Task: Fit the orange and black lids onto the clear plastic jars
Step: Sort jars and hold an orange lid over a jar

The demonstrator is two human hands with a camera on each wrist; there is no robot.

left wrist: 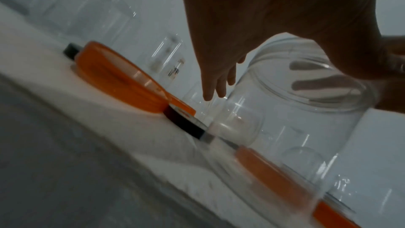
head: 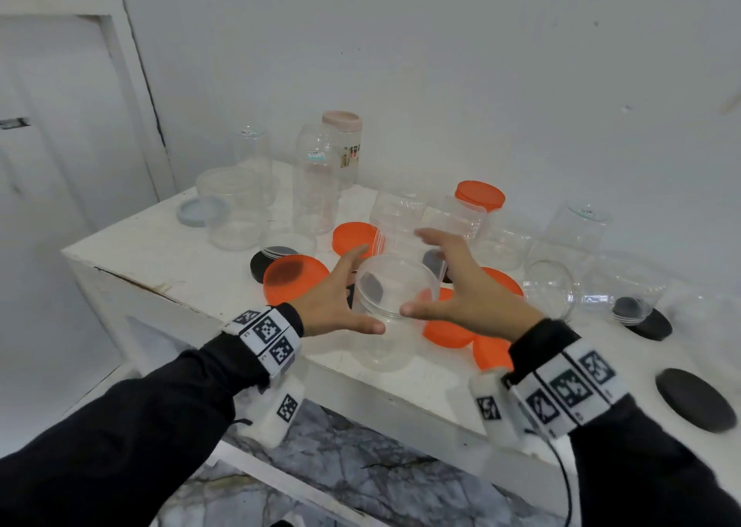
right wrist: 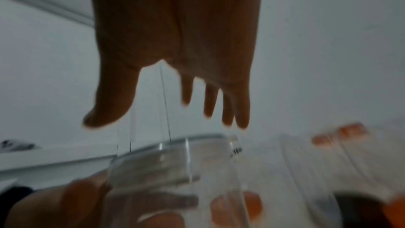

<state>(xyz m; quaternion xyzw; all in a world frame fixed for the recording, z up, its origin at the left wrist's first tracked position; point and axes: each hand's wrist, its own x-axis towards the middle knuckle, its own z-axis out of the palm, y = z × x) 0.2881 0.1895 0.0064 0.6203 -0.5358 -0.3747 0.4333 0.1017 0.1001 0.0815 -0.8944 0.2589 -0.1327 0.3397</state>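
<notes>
Both hands spread beside clear jar [head: 395, 286], left hand [head: 333, 298], right hand [head: 465, 286], wrist views blurred

We reach both arms forward in black sleeves, each wrist wrapped in a marker band. Our left hand [head: 333, 302] spreads its fingers, thumb pointing right. Our right hand [head: 465, 286] mirrors it, fingers straight, thumb pointing left.

White table [head: 168, 242] carries clear jars [head: 314, 181], orange lids [head: 294, 278]
</notes>
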